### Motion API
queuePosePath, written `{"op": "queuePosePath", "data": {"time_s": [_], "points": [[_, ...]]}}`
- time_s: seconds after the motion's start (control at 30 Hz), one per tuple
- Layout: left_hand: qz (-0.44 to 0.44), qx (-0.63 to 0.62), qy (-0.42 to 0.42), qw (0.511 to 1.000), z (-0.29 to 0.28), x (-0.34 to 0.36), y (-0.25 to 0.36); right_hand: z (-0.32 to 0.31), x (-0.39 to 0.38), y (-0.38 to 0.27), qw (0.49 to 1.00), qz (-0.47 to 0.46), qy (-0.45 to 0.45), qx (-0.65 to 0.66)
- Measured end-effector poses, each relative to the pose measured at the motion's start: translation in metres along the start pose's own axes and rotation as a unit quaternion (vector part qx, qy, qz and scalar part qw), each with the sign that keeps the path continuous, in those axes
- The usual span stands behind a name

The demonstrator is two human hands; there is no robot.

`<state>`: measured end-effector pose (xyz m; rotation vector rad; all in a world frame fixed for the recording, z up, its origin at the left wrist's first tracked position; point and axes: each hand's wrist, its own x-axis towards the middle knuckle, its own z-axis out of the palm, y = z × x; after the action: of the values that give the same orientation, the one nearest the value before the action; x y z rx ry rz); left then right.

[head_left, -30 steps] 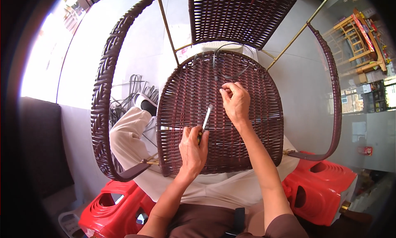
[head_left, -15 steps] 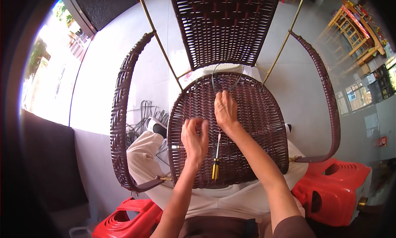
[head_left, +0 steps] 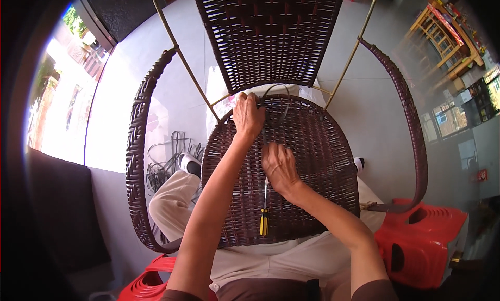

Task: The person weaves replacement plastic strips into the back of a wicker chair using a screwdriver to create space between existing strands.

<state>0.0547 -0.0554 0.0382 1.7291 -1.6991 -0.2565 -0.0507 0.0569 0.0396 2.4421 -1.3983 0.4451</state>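
Chair seat: woven dark brown seat [head_left: 317, 160] in front of the person, under both hands; the woven backrest [head_left: 265, 61] stands beyond its far edge.
Left hand: has moved from over the seat's left middle to its far rim; the hand [head_left: 247, 116] has its fingers bent together there, just left of the looped strip, but whether they pinch anything cannot be told.
Right hand: has come nearer, from the far part of the seat to about its middle; the hand [head_left: 281, 168] has its fingers curled in, and what they grasp is hidden.
Strip: thin dark strip [head_left: 288, 99] arching in a loop over the seat's far rim, between seat and backrest.
Screwdriver: yellow-and-black handled screwdriver [head_left: 264, 222] lying on the near part of the seat, let go since a second ago, when the left hand held it; its shaft points toward the right hand.
Meaning: attention seems to have passed from the tool to the strip and the weave.
Containers: nothing near the hands reads as one; the right red stool [head_left: 416, 249] has dark holes, contents not visible.
Floor, left: tangled strips [head_left: 161, 170] beside the shoe [head_left: 190, 164].
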Motion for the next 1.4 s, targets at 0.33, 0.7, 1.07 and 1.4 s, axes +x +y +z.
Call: {"op": "queuePosePath", "data": {"time_s": [0.33,0.7,1.07,1.4], "points": [[-0.137,-0.144,-0.065,0.978,-0.026,-0.009,-0.01,-0.027,-0.049,0.006,0.998,0.05,-0.022,0.039],[-0.1,-0.474,-0.194,0.853,-0.073,-0.063,-0.024,-0.036,-0.064,0.009,0.995,0.09,-0.029,0.038],[-0.166,-0.562,-0.154,0.795,-0.067,-0.009,-0.031,-0.03,-0.063,0.012,0.995,0.078,0.008,0.054],[0.004,-0.232,-0.277,0.932,-0.096,-0.05,-0.014,-0.044,-0.042,0.029,0.933,0.186,-0.074,0.299]]}}
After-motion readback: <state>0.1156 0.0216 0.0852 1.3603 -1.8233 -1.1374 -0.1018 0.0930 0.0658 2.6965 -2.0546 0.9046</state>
